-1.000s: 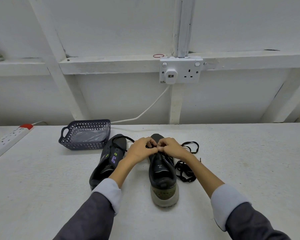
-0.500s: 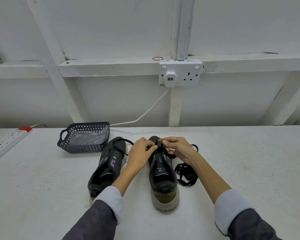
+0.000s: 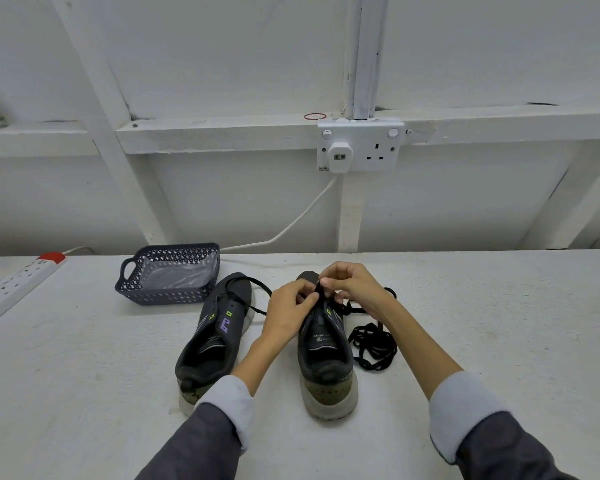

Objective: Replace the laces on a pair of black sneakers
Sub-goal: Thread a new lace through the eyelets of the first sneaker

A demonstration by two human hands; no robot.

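White counter (image 3: pixel 499 341) carries the black mesh sneaker (image 3: pixel 326 362), where left hand (image 3: pixel 288 313) and right hand (image 3: pixel 354 285) both pinch its flat black lace (image 3: pixel 321 292), the right risen since a moment ago, likely drawing slack through.

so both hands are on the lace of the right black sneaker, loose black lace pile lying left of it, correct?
No. The head view shows the loose black lace pile lying right of the right black sneaker, not left. Left hand and right hand are on its lace.
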